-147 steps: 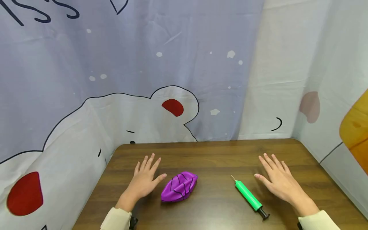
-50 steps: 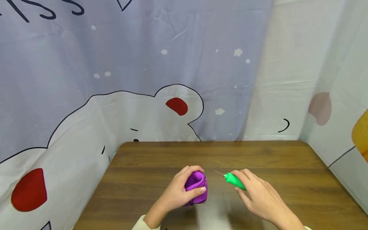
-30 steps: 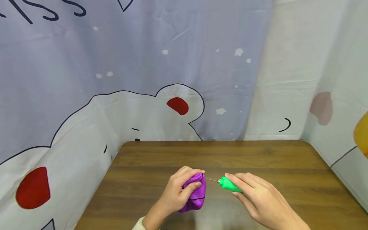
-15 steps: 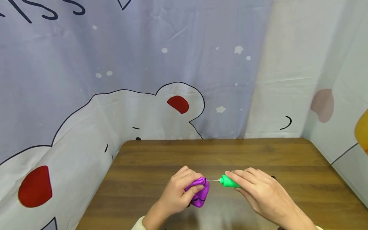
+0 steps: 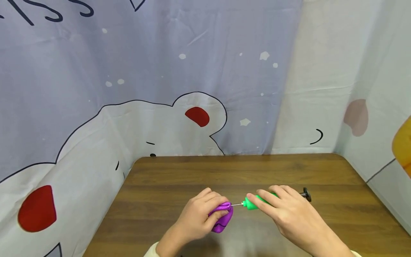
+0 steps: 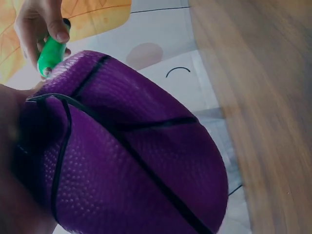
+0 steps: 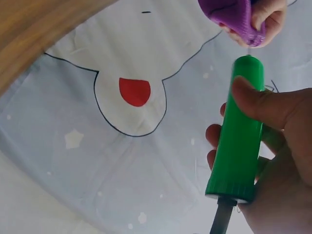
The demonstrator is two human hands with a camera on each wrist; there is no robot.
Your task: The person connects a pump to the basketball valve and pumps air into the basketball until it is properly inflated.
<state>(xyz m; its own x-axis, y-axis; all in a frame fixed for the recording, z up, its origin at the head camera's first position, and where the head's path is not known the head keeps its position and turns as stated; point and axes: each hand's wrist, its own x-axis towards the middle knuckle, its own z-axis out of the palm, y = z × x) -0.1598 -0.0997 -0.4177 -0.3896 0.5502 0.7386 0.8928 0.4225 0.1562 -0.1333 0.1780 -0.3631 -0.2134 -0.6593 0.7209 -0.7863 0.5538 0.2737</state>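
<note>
A deflated purple ball [image 5: 221,223] with black lines, looking like a small basketball, is folded in on itself. My left hand [image 5: 200,214] pinches it between thumb and fingers; it fills much of the left wrist view. The green hand pump [image 7: 239,126] lies in my right hand [image 5: 289,214], fingers and thumb round its barrel. Its thin metal needle [image 5: 237,204] points left and meets the ball's edge; whether the tip is inside the ball cannot be made out. The black pump handle [image 5: 306,194] sticks out beyond my right hand.
Both hands are raised over a brown wooden table [image 5: 179,173] with rounded far corners. A printed cloth curtain [image 5: 154,71] hangs behind the table and along both sides.
Ball and pump, lying on the table at first, were picked up and brought together. The needle moved left to the ball. Lately the pump's handle has come into sight behind my right hand.
</note>
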